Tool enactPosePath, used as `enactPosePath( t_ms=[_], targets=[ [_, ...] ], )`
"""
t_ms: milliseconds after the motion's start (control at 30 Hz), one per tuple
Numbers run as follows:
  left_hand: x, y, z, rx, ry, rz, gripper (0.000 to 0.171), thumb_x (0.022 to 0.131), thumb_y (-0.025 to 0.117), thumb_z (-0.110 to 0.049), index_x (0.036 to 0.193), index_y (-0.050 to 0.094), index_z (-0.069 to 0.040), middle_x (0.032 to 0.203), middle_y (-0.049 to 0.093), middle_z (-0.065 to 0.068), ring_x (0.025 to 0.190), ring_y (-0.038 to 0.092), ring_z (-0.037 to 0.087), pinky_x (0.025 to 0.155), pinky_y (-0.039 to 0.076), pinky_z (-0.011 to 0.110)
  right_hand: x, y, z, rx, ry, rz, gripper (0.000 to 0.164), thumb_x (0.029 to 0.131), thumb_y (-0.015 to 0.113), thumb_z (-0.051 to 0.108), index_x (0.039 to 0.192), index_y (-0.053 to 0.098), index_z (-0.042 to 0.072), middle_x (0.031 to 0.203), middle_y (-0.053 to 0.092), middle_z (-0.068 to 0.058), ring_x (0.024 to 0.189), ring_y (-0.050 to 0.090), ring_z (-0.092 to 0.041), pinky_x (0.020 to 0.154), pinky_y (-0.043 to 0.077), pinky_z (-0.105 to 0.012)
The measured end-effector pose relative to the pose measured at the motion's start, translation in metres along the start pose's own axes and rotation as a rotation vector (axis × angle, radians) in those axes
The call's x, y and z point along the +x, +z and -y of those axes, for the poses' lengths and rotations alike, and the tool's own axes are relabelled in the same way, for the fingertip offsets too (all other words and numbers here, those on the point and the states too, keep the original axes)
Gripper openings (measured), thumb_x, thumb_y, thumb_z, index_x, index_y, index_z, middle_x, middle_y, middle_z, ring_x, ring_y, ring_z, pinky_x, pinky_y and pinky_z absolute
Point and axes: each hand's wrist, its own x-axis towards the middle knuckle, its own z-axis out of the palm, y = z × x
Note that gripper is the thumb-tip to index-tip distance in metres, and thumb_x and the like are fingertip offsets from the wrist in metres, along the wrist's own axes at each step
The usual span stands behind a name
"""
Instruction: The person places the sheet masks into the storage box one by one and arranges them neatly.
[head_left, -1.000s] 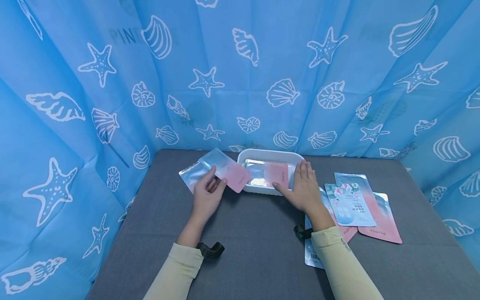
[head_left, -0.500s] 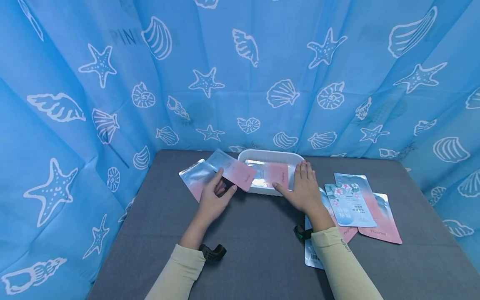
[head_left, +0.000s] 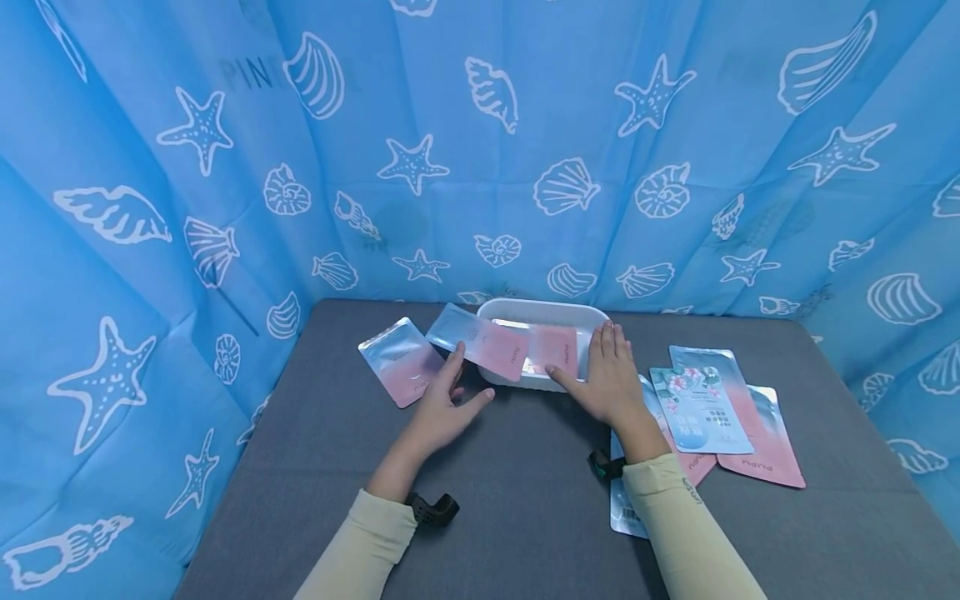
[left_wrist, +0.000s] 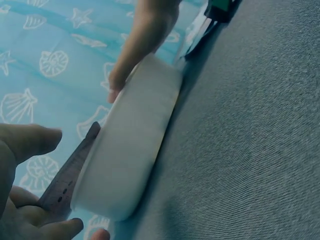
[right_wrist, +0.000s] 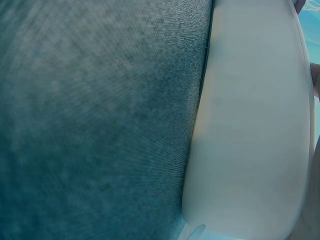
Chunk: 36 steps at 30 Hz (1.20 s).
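Observation:
A pink and silver sachet [head_left: 487, 342] spans the left rim of the white tray [head_left: 540, 385], its right end over the tray. Under its left part are the fingers of my left hand [head_left: 442, 412]; in the left wrist view the thumb [left_wrist: 35, 140] stands away from the sachet [left_wrist: 70, 175]. My right hand [head_left: 611, 379] rests on the tray's right end, fingers extended along the rim and thumb reaching over the front edge. Inside the tray lies another pink and silver sachet [head_left: 555, 348]. The right wrist view mostly holds the tray's outer wall [right_wrist: 250, 115].
One more pink sachet [head_left: 403, 362] lies left of the tray on the grey tabletop [head_left: 517, 500]. Several sachets overlap at the right, a floral blue one [head_left: 701, 412] on top, partly behind my right forearm. A blue shell-patterned curtain [head_left: 480, 167] hangs behind.
My left hand has moved right with the sachet, bringing it farther over the tray. Its thumb has come off the sachet and spread away. The right hand has stayed put.

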Motion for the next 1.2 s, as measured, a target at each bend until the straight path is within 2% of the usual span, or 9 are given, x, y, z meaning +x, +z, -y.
enactPosePath(
  t_ms=[100,200,400,500,600,733,833,1000,1200],
  targets=[
    [-0.0008,0.0033,-0.0007,0.028,-0.017,0.055,0.101,0.100,0.074,-0.043,0.173,0.006,-0.026,0.181,0.006,0.002,0.166,0.019,0.030,0.124,0.039,0.055,-0.0001,-0.0002,0.0004,0.002,0.000,-0.002,0.126,0.091,0.048,0.085,0.167,0.007,-0.007,0.177,0.001,-0.027,0.165,-0.003,-0.046,0.132,0.006,-0.063],
    [-0.0012,0.0061,-0.0003,0.059,-0.029,0.108,0.103,0.099,0.074,-0.046,0.172,0.002,-0.031,0.181,0.002,-0.001,0.166,0.018,0.030,0.125,0.037,0.055,0.0003,0.0000,0.0005,0.005,0.000,-0.007,0.126,0.091,0.048,0.085,0.167,0.008,-0.007,0.177,0.001,-0.026,0.165,-0.002,-0.046,0.132,0.006,-0.064],
    [0.0002,0.0099,0.0037,0.103,0.008,0.172,0.095,0.100,0.072,-0.045,0.171,0.010,-0.038,0.180,0.010,-0.006,0.166,0.018,0.024,0.125,0.037,0.054,0.0011,0.0007,0.0005,0.005,0.002,-0.007,0.127,0.091,0.048,0.086,0.167,0.007,-0.007,0.177,0.001,-0.026,0.165,-0.003,-0.045,0.133,0.005,-0.063],
    [0.0005,0.0098,0.0047,0.073,0.047,0.160,0.088,0.101,0.072,-0.041,0.171,0.018,-0.037,0.180,0.017,-0.002,0.165,0.022,0.025,0.123,0.042,0.054,0.0013,0.0010,0.0003,0.006,0.003,-0.008,0.127,0.090,0.048,0.086,0.167,0.008,-0.007,0.177,0.001,-0.026,0.165,-0.003,-0.045,0.133,0.005,-0.063],
    [0.0004,0.0080,0.0045,0.054,0.085,0.111,0.079,0.103,0.071,-0.036,0.169,0.029,-0.031,0.178,0.025,0.005,0.163,0.027,0.029,0.121,0.044,0.054,0.0011,0.0013,0.0001,0.009,0.001,-0.011,0.127,0.090,0.048,0.087,0.167,0.010,-0.007,0.177,0.002,-0.026,0.165,-0.002,-0.045,0.133,0.005,-0.063],
    [-0.0010,0.0044,0.0018,0.088,0.088,0.051,0.073,0.103,0.072,-0.035,0.167,0.037,-0.025,0.176,0.030,0.009,0.162,0.031,0.032,0.120,0.044,0.053,0.0011,0.0018,-0.0008,0.011,-0.002,-0.012,0.127,0.090,0.048,0.087,0.167,0.010,-0.006,0.177,0.002,-0.026,0.165,-0.002,-0.045,0.133,0.005,-0.063],
    [-0.0020,0.0032,-0.0012,0.141,0.057,0.050,0.078,0.102,0.071,-0.040,0.168,0.034,-0.023,0.177,0.026,0.006,0.163,0.027,0.030,0.125,0.038,0.054,0.0010,0.0015,-0.0014,0.009,-0.003,-0.011,0.126,0.091,0.048,0.086,0.167,0.010,-0.007,0.177,0.002,-0.026,0.165,-0.002,-0.046,0.133,0.006,-0.063],
    [-0.0025,0.0059,-0.0023,0.223,0.016,0.102,0.088,0.101,0.071,-0.047,0.171,0.021,-0.026,0.179,0.017,0.000,0.166,0.017,0.023,0.132,0.024,0.055,0.0007,0.0004,-0.0012,0.003,-0.005,-0.007,0.124,0.092,0.050,0.083,0.167,0.010,-0.007,0.177,0.002,-0.026,0.165,-0.001,-0.046,0.133,0.006,-0.063],
    [-0.0014,0.0088,0.0011,0.198,0.041,0.108,0.089,0.101,0.072,-0.042,0.172,0.020,-0.030,0.179,0.017,-0.002,0.166,0.017,0.022,0.130,0.028,0.053,0.0005,-0.0011,-0.0006,0.005,-0.005,0.004,0.123,0.093,0.051,0.081,0.167,0.009,-0.008,0.177,0.001,-0.026,0.165,-0.002,-0.046,0.133,0.006,-0.063]
  ],
)
